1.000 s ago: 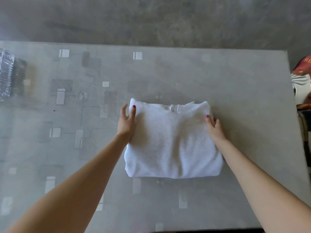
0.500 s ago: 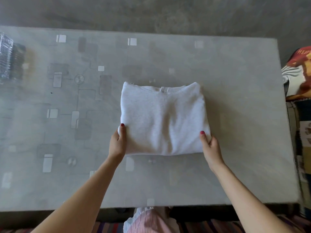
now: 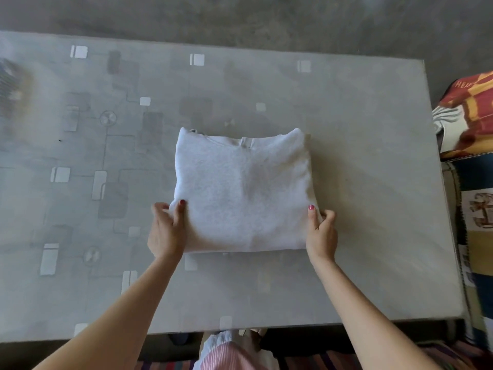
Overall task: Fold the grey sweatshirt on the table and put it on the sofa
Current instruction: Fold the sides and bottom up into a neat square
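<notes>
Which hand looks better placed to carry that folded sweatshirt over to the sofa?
Probably the right hand: it grips the sweatshirt at its right near corner, on the side where the patterned sofa shows. The left hand grips the opposite corner, so both will likely lift.

A: Which lettering is legible in this view?

B: Only yellow capitals on the red and yellow cloth (image 3: pixel 472 108) at the 3 o'clock edge, beside the table (image 3: pixel 360 156). They seem to begin "HE"; the rest is cut off and blurred.

A: And the tag at the grey sweatshirt's (image 3: pixel 241 193) collar?

B: Too small to read.
</notes>
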